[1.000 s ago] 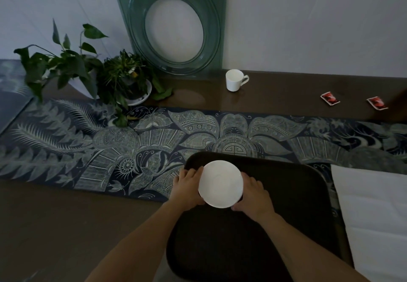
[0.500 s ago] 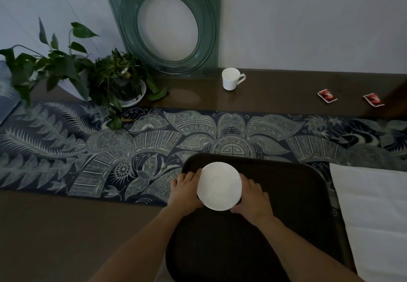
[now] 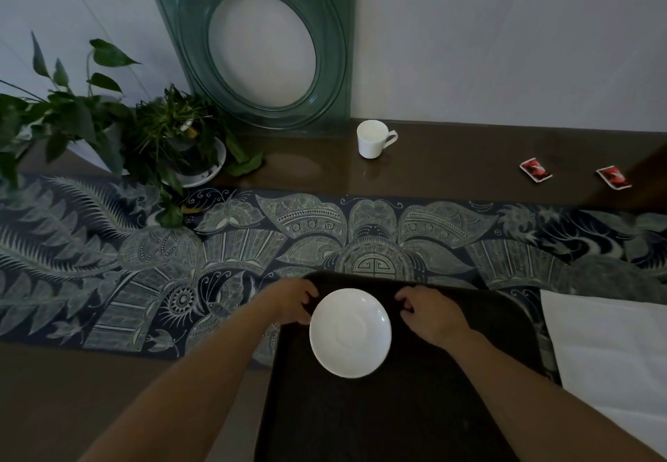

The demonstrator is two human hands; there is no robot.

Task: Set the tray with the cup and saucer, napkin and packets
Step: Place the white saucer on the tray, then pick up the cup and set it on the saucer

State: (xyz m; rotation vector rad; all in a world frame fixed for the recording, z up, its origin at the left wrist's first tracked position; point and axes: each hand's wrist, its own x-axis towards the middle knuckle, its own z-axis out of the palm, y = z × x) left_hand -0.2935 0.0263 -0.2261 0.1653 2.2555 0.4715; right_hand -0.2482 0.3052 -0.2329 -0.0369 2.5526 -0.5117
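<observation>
1. Step in hand: the saucer [image 3: 350,332] is lying flat on the far part of the dark tray [image 3: 415,407], so the saucer placement looks as good as done.
2. Left hand [image 3: 288,304]: it is resting at the saucer's left rim, fingers curled and touching or almost touching the edge. Whether it is gripping the saucer I cannot tell.
3. Right hand [image 3: 429,315]: it is sitting just right of the saucer with a dark gap between the two, fingers loosely curled and holding nothing.
4. Next move, as a judgement: the cup [image 3: 373,138] is standing upright on the far side of the table [image 3: 451,158], well apart from the tray, handle pointing right. Fetching it is calling for a long forward reach, then a level set-down in the saucer's centre well.
5. Count, task things:
   - tray, one
   - saucer, one
   - cup, one
   - packets, two: left packet [image 3: 536,169] and right packet [image 3: 613,177], both lying far right on the table
   - white napkin [image 3: 613,353], one, lying just right of the tray
6. Count, other things:
   - patterned runner [image 3: 144,263], one, passing under the tray's far edge
   - potted plants [image 3: 108,125], two, far left
   - green glass panel [image 3: 252,46], one, leaning on the wall
</observation>
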